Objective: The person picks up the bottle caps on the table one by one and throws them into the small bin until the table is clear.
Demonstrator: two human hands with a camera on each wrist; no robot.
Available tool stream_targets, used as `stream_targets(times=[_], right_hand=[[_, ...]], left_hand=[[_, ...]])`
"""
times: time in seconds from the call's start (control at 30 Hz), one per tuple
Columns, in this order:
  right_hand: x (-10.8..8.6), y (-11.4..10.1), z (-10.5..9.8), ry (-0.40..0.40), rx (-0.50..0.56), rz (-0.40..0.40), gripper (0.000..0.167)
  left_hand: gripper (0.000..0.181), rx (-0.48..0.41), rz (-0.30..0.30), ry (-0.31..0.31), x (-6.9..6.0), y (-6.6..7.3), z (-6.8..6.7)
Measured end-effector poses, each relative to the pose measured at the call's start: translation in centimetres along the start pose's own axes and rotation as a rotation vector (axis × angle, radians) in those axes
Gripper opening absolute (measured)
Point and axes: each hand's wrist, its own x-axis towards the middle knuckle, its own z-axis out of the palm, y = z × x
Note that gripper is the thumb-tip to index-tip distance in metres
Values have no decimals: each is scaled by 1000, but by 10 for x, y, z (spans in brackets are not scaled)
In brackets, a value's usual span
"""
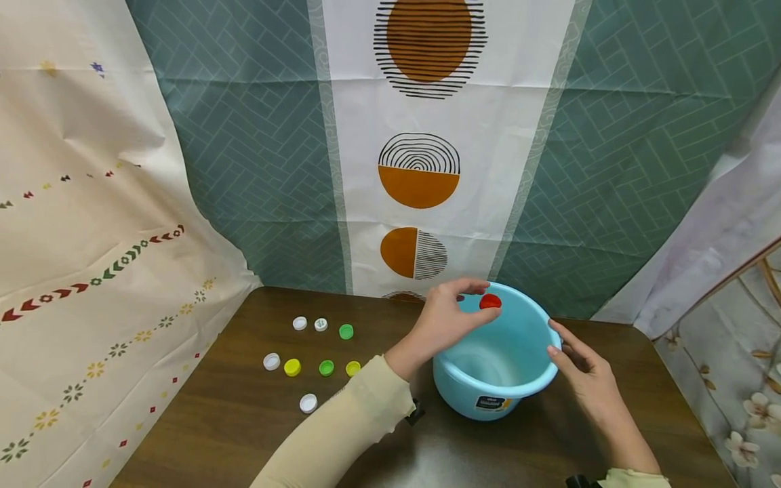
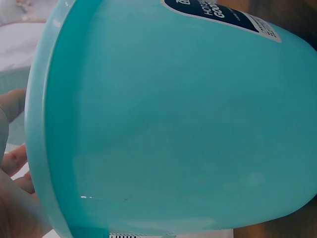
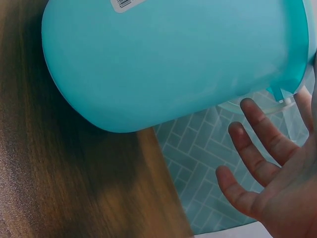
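A light blue plastic bucket (image 1: 464,392) stands upright on the brown wooden table. Over its opening, my left hand (image 1: 448,315) holds a red bottle cap (image 1: 490,301) between thumb and fingers. The left wrist view has the bucket's outer wall (image 2: 173,114) filling most of it; part of the left hand (image 2: 17,198) shows beyond the rim, and the cap is hidden there. On the bucket's right side, my right hand (image 1: 588,379) grips the rim with thumb and index finger. In the right wrist view, the other fingers (image 3: 252,158) of that hand spread beside the wall.
Left of the bucket lie several bottle caps: white ones such as this white cap (image 1: 308,403), green ones such as this green cap (image 1: 326,368), and yellow ones such as this yellow cap (image 1: 292,367). A patterned curtain (image 1: 421,257) hangs behind the table (image 1: 244,407).
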Motion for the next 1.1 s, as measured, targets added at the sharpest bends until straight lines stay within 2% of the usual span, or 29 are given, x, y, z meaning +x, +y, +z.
stream_targets(times=[0.17, 0.6, 0.73, 0.9, 1.1], right_hand=[[1, 0, 0, 3, 4, -10, 50], [0, -2, -1, -6, -35, 18, 51], [-1, -3, -1, -16, -30, 22, 51], [-1, -4, -1, -23, -27, 20, 51], [-1, -4, -2, -26, -24, 15, 52]], left_hand=[[54, -5, -42, 15, -1, 1, -2], [48, -53, -20, 76, -4, 2, -21], [45, -60, 11, 104, -7, -3, -32], [41, -13, 60, 160, -12, -12, -49], [39, -24, 36, 211, -24, -26, -72]])
